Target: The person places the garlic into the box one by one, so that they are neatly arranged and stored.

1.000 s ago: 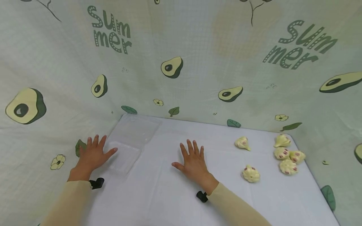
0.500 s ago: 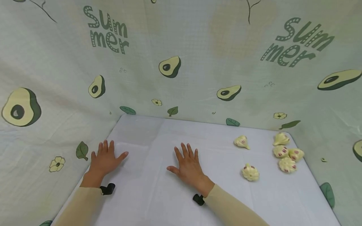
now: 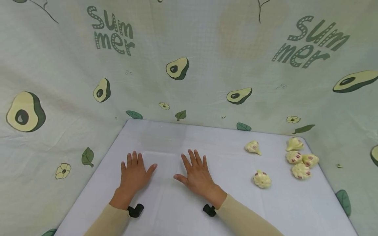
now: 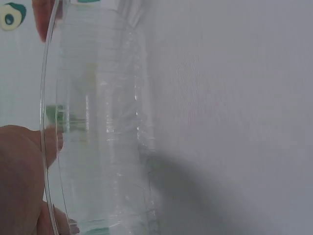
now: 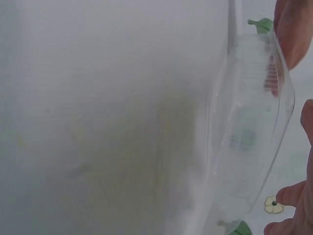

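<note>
We see the left hand [image 3: 133,177] with its fingers straight and thumb spread, grasping nothing. Just to its right, between the two hands and reaching past their fingertips, we make out a clear plastic container [image 4: 100,142] on the worktop [image 3: 177,213]; whether either hand touches it, we cannot tell. The right hand [image 3: 198,175] is likewise released, fingers fanned. Right of it we find one garlic bulb [image 3: 252,147] level with the fingertips, a second bulb [image 3: 262,179] nearer the wrist, and a cluster of four bulbs [image 3: 301,171] farther right.
</note>
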`<state>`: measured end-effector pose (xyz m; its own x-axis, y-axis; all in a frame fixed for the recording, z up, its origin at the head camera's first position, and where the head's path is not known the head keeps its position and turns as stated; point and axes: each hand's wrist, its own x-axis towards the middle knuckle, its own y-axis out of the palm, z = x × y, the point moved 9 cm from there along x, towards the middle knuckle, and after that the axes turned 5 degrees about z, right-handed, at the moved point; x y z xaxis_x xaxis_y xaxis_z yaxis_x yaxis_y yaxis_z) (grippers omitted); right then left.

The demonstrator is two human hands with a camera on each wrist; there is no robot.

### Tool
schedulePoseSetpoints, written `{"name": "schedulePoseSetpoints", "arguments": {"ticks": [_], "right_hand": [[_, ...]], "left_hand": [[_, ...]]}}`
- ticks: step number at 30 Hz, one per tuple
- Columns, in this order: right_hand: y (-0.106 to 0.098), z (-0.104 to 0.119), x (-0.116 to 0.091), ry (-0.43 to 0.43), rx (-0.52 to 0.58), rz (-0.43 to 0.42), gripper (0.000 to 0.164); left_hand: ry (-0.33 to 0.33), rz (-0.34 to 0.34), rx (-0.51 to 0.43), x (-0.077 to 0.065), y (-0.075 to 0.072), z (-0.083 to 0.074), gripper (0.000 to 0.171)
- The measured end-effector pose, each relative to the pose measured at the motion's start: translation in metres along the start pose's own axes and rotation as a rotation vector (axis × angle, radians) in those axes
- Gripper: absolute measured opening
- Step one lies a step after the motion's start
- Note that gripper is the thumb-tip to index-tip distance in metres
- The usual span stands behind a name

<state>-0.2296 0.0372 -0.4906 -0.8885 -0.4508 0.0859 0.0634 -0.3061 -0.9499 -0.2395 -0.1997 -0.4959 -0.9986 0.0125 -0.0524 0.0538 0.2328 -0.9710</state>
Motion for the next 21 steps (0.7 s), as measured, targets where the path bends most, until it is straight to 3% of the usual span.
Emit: {"name": "schedulePoseSetpoints", "arguments": {"ticks": [5,11,15,21], "right_hand": [[0.002,-0.001,-0.006,0.003,0.037,0.039,0.085],[0.003,-0.020,-0.016,0.053,0.056,0.070,0.086],[-0.003,-0.032,-0.026,0.063,0.035,0.074,0.087],[-0.013,-0.051,-0.041,0.070,0.005,0.096,0.088]], "left_hand": [[0.000,0.003,-0.012,0.001,0.010,-0.029,0.095],[0.017,0.033,-0.021,-0.001,0.021,-0.062,0.100],[0.030,0.039,-0.036,-0.005,0.019,-0.076,0.102],[0.101,0.027,-0.083,-0.004,0.010,-0.091,0.103]]}}
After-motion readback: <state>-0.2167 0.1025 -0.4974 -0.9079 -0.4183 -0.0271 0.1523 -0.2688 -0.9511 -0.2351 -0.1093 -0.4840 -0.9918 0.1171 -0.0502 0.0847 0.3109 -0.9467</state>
